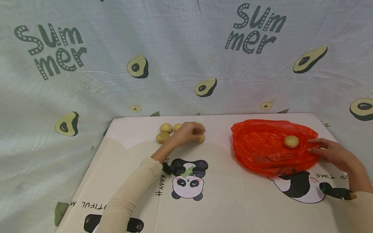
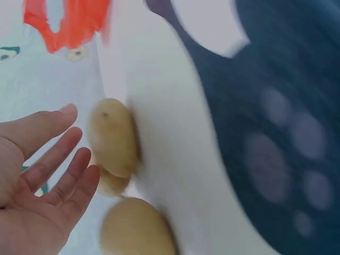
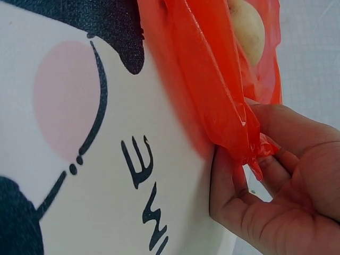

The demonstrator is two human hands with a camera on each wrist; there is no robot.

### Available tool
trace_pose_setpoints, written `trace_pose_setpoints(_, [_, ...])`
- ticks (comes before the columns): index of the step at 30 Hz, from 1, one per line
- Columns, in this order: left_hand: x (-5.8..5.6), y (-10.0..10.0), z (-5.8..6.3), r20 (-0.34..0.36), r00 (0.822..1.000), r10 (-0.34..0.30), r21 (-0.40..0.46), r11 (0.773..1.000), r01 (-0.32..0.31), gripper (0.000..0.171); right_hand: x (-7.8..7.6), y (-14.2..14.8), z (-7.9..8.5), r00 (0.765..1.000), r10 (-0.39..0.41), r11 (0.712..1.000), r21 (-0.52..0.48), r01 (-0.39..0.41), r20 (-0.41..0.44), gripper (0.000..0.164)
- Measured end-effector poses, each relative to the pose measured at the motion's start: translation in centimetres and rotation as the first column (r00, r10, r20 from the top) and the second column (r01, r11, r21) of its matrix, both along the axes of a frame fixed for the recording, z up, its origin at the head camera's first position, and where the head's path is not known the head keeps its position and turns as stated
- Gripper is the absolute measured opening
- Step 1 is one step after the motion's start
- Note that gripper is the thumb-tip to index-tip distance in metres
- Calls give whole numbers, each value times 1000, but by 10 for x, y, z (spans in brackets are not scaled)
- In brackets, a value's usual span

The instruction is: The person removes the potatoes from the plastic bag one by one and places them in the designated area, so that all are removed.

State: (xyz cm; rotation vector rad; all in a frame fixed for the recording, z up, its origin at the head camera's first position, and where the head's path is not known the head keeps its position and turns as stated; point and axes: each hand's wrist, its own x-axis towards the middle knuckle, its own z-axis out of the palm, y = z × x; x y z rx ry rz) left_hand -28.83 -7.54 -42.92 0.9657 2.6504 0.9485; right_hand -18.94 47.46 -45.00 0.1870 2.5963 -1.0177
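Several yellow potatoes (image 1: 166,127) sit together at the far middle of the table. My left hand (image 1: 186,133) reaches over the right part of this group and hides some of it. In the left wrist view its fingers (image 2: 74,186) are spread and relaxed, beside a potato (image 2: 112,137) but holding nothing. A red plastic bag (image 1: 256,152) lies spread out on the right. One potato (image 1: 291,141) rests on or in it, near its right end. My right hand (image 1: 338,153) pinches the bag's right edge between thumb and fingers, as the right wrist view shows.
The table (image 1: 221,200) has a pale cover printed with pandas and lettering. Behind it hangs a light cloth (image 1: 175,38) printed with avocados and words, reaching the table's back edge.
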Motion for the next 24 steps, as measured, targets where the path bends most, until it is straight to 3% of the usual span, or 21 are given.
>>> trace_pose_setpoints(3, [2, 6, 8, 3, 1000, -31, 52, 998, 30, 31, 0, 1, 0, 1000, -3, 1000, -1, 3, -4, 69])
trace_pose_setpoints(12, [17, 43, 37, -58, 995, -81, 90, 992, 86, 32, 0, 0, 2, 1000, -4, 1000, -17, 4, 4, 69])
trace_pose_setpoints(17, [23, 65, 49, -97, 985, -144, 127, 980, 156, 32, 0, 1, 4, 1000, 21, 1000, -10, -21, 6, 69])
trace_pose_setpoints(24, [28, 95, 61, -95, 973, -210, 178, 958, 224, 32, 1, 0, 4, 1000, 26, 1000, -9, -26, 3, 69])
